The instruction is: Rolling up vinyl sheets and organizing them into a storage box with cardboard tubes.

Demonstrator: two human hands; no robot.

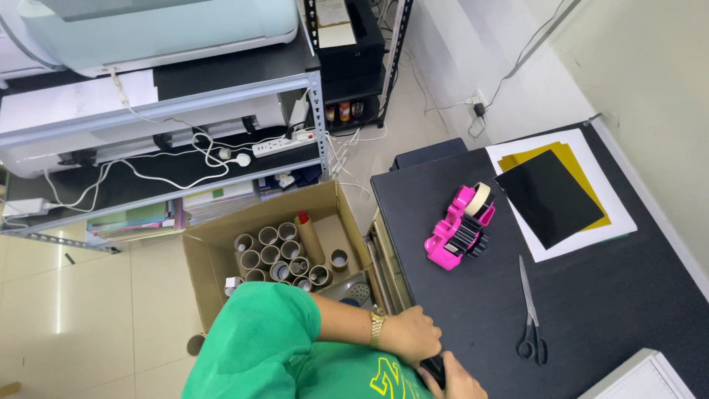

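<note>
At the near edge of the black table (591,310), the person's left hand (413,334) was curled into a loose fist, fingers pressed together over a small dark object (434,368). The right hand (456,380) sat just below, touching the same object; I could not tell how its fingers lay, since the frame cut them off. Farther along the table stood a pink tape dispenser (458,230), with scissors (530,314) lying to its right and nearer. A black sheet (548,198) rested on yellow and white sheets at the far right. Left of the table, a cardboard box (214,255) held cardboard tubes (277,258).
</note>
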